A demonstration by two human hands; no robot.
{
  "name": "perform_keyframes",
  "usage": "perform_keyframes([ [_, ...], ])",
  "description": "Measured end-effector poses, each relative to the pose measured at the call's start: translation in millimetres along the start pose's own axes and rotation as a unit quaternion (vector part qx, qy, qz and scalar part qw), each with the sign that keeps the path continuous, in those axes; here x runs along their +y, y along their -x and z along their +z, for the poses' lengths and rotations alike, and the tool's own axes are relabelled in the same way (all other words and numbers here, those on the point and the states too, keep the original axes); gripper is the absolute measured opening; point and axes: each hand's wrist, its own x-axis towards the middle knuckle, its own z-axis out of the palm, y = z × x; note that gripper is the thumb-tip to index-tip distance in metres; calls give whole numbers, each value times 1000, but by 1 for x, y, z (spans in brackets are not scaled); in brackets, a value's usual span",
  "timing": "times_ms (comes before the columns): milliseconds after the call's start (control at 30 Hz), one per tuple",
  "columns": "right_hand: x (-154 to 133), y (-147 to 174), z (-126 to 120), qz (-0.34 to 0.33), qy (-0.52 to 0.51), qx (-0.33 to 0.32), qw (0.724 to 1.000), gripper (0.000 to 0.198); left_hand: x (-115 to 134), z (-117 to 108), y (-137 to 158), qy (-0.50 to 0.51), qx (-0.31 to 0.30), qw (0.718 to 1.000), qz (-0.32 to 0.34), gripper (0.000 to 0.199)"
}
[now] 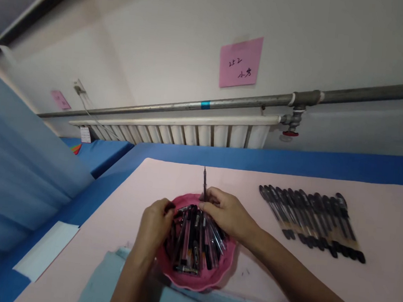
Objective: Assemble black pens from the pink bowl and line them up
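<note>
A pink scalloped basket (197, 283) holds a heap of clear-barrelled pens and black pen parts (193, 238). Over its far right rim, my right hand (226, 212) is closed on an uncapped pen (204, 182), its thin tip pointing up and away from me. At the left rim, my left hand (155, 222) has its fingers curled inward; a small dark thing shows at the fingertips, too unclear to name. To the right, a row of capped pens (309, 218) lies side by side on the pink sheet, slightly slanted.
A pink sheet (120, 209) covers the blue table (293, 160). Light blue cloth (98, 281) lies near me, and a white paper (47, 250) at the left edge. Blue curtain (10, 175) hangs at left. Behind are a radiator (189, 133) and a pipe (371, 93).
</note>
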Motion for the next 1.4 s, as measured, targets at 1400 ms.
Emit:
perform_keyframes([
  [1400, 1, 16, 26, -105, 128, -128, 978, 11, 4, -17, 4, 764, 18, 628, -147, 19],
])
